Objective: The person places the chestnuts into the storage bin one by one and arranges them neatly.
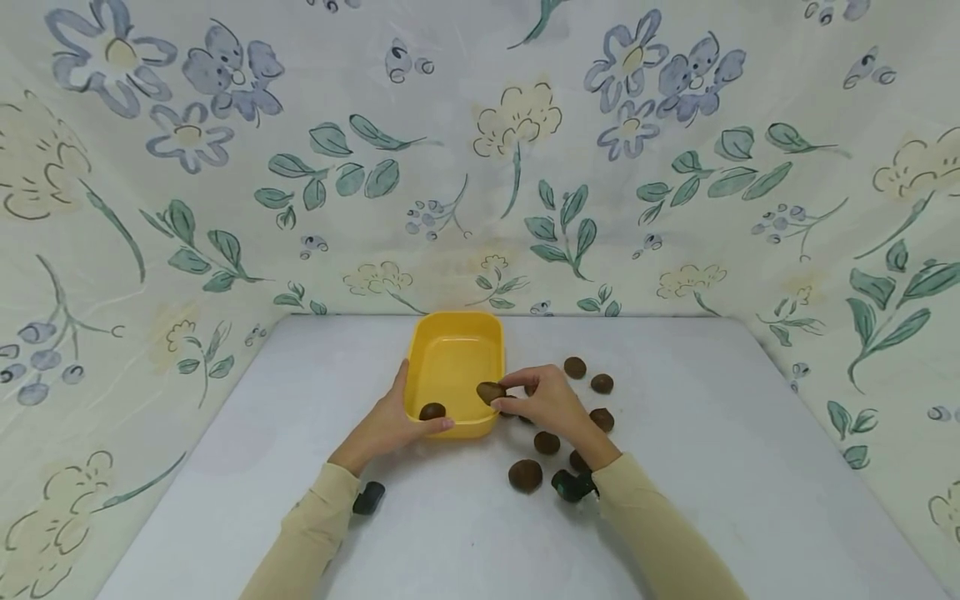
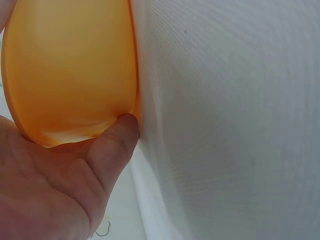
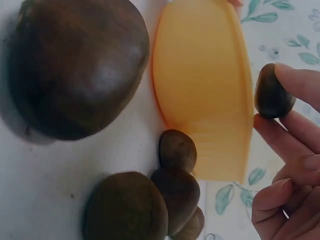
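A yellow plastic tray point(image 1: 456, 350) stands on the table, with a brown chestnut point(image 1: 432, 411) lying inside at its near left. My left hand point(image 1: 382, 421) grips the tray's near left corner, thumb over the near rim and fingers along the left side. In the left wrist view a digit presses against the yellow wall point(image 2: 75, 65). Between thumb and fingertips, my right hand point(image 1: 551, 404) pinches another chestnut point(image 3: 272, 92) at the tray's right rim. Several loose chestnuts point(image 1: 547, 442) lie around and beneath the right hand, some partly hidden by it.
Farther right lie more chestnuts point(image 1: 575, 367), and a larger-looking one point(image 1: 525, 476) sits nearer me. Small dark objects point(image 1: 369, 497) show beside both wrists. The white table point(image 1: 712, 450) meets a flower-patterned cloth point(image 1: 480, 208) behind and at the sides.
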Demonstrator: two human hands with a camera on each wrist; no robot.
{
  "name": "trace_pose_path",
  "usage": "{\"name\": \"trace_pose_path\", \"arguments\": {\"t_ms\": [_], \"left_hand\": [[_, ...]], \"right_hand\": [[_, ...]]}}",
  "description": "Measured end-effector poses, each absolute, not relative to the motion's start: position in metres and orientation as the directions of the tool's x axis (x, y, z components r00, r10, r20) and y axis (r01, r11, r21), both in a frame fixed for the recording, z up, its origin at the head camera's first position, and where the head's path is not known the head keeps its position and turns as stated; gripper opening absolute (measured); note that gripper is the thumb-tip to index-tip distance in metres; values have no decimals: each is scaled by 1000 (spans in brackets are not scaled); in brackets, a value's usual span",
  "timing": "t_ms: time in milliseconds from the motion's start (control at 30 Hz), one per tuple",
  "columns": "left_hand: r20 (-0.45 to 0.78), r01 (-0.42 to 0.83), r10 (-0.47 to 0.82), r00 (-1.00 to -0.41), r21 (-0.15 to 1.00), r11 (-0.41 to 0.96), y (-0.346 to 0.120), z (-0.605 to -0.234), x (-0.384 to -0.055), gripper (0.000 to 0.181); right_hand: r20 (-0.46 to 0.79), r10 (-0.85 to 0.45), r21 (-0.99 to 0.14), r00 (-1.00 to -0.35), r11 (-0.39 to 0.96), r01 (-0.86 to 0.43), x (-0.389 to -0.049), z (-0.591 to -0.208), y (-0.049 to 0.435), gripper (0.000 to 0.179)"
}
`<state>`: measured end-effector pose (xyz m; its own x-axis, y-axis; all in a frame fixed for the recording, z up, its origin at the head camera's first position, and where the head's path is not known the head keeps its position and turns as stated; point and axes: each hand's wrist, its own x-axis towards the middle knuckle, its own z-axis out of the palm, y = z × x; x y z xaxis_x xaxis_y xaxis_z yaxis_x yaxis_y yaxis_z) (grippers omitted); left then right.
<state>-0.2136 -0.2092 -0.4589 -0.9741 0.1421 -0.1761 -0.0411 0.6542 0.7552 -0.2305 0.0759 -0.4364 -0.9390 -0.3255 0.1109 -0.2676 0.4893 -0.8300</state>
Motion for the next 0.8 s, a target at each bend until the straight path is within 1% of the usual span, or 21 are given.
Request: {"name": "trace_pose_path", "arguments": {"t_ms": [200,400,533,800], "left_hand": [[-174,-40,142,-975,759,650,-210,-459,-213,137],[-175,-42,139,-975,754,655,-210,-460,-213,137],[-174,-37,146,-974,755,654,-210,-459,-213,137],[-159,-17,159,-974,758,652,-211,-459,-213,138]], "right_hand": [[113,-363,-783,-925,540,-308,-236,-438,64,36],[106,-401,-769,-910,547,-330,-239,-438,54,32],[73,-405,-763,-912,566,-312,-240,-438,50,31],[-55,-408,-763,-911,606,-226,-247,-434,41,29]]}}
